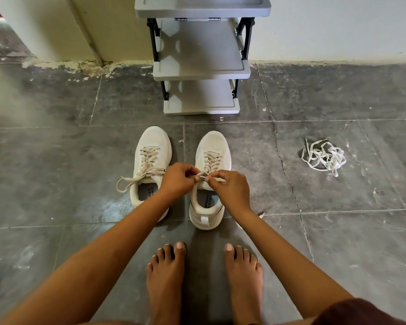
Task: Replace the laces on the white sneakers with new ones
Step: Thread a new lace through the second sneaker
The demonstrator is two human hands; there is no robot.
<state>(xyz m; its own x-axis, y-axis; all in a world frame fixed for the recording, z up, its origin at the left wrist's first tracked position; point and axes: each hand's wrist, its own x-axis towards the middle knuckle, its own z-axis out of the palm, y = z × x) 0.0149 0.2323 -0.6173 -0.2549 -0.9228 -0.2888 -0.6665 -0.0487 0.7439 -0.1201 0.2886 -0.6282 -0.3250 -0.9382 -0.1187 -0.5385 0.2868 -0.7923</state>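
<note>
The lace ends [205, 177] are pinched by the left hand [177, 178] and right hand [230, 187], close together over the right shoe [210, 181], so a bow can be tied.

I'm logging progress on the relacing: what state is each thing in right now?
Left sneaker: laced but untied, ends trailing on the floor.
Right sneaker: laced, not yet knotted.
Left hand: pinches the right sneaker's lace.
Right hand: pinches the same lace's other end.
Loose laces: tangled heap on the floor, apart from the sneakers.
Shoe rack: upright against the wall.
</note>
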